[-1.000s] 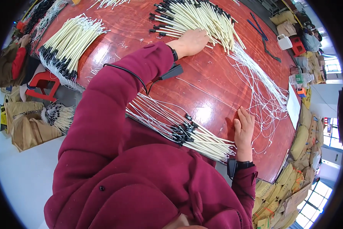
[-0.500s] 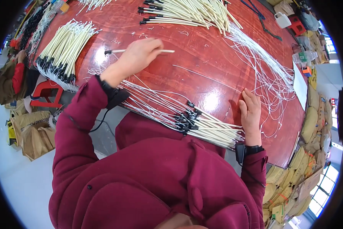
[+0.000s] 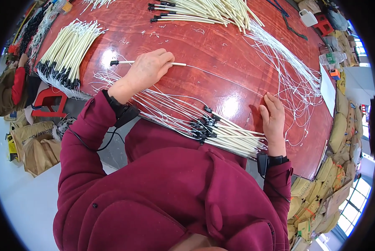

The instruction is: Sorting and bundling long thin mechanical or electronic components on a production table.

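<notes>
My left hand (image 3: 149,69) is closed around a thin cream tube (image 3: 179,64) with a black plug (image 3: 114,62) at its left end. A thin white wire (image 3: 221,78) runs from the tube's right tip across to the fingertips of my right hand (image 3: 273,119), which grip its other end low over the table. Whether the wire has entered the tube is too small to tell. Below my hands, along the near edge, lies a bundle of cream tubes (image 3: 233,136) with black plugs and long white wires (image 3: 166,106).
On the red table (image 3: 204,46) another bundle of black-plugged tubes (image 3: 68,54) lies left. Loose cream tubes (image 3: 208,12) lie at the far side, with a tangle of white wires (image 3: 285,71) to the right. A red stool (image 3: 49,102) stands left; a person's sleeve (image 3: 18,85) shows beyond.
My left hand has shifted slightly nearer with the tube. The tube's right tip, apart from the wire's end before, now meets it. My right hand has barely moved.
</notes>
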Demonstrator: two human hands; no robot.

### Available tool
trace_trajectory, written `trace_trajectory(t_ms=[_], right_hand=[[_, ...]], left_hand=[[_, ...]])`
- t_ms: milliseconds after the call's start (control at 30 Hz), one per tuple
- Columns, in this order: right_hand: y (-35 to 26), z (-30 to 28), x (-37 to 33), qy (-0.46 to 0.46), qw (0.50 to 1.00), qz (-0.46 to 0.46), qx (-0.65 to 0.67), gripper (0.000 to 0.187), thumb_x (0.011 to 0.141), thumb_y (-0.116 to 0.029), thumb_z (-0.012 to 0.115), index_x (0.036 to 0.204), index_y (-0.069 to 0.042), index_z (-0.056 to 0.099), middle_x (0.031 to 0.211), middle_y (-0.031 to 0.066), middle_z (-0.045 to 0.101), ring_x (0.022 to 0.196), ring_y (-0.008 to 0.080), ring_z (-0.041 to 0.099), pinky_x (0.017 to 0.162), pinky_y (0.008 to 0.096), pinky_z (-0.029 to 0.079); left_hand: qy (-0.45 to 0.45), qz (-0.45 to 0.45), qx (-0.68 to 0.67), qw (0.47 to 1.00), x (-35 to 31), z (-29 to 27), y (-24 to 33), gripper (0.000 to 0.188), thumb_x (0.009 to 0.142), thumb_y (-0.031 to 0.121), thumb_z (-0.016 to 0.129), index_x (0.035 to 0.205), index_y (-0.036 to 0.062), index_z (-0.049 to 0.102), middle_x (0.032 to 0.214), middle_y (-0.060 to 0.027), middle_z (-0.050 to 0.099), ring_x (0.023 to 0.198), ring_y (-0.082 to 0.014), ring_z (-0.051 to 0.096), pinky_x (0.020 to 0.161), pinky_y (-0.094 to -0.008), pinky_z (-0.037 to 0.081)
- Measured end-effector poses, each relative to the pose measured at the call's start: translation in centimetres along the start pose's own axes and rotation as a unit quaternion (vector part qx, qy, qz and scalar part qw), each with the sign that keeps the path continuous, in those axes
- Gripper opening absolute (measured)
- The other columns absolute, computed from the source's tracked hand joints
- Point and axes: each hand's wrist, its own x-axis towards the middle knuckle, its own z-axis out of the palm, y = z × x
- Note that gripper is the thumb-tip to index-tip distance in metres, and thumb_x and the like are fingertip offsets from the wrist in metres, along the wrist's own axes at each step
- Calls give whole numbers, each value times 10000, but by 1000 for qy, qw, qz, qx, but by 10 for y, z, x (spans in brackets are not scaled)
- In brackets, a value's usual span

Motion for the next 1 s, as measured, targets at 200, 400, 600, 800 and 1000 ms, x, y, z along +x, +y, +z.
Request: trace_trajectory(t_ms=[200, 400, 600, 800, 1000], right_hand=[[-1, 0, 0, 3, 1000, 1, 2, 356, 942, -162, 675, 1237, 38, 665, 1287, 182, 650, 1177, 347, 614, 1027, 406, 472], [-3, 0, 0, 2, 1000, 1, -2, 365, 924, -151, 692, 1237, 35, 666, 1271, 177, 649, 1157, 347, 618, 1016, 400, 475], [-3, -1, 1, -2, 1000, 1, -2, 372, 915, -151, 704, 1234, 36, 666, 1257, 173, 649, 1145, 347, 619, 999, 403, 478], [-4, 2, 0, 4, 1000, 3, -16, 374, 912, -158, 711, 1225, 42, 666, 1249, 172, 647, 1141, 349, 618, 991, 407, 480], [-4, 3, 0, 6, 1000, 1, -14, 369, 913, -158, 713, 1217, 45, 667, 1241, 175, 648, 1139, 352, 618, 991, 408, 480]], left_hand=[[-6, -6, 3, 1000, 3, 2, 1, 118, 951, 90, 638, 1048, 22, 644, 966, -147, 648, 857, -380, 652, 729, -434, 522], [3, -1, 2, 1000, 4, 6, 1, 117, 952, 87, 636, 1049, 22, 640, 970, -147, 647, 864, -379, 654, 737, -433, 525], [23, 23, 19, 999, 11, 14, -2, 115, 947, 140, 635, 1024, 55, 624, 936, -125, 627, 848, -373, 653, 712, -460, 537], [21, -8, 5, 1000, 7, 10, -2, 107, 947, 136, 635, 1009, 51, 617, 924, -131, 621, 839, -379, 647, 712, -466, 529], [24, -19, -5, 1000, 7, 9, 1, 107, 945, 133, 636, 1006, 48, 620, 923, -135, 621, 840, -382, 646, 717, -474, 525]])
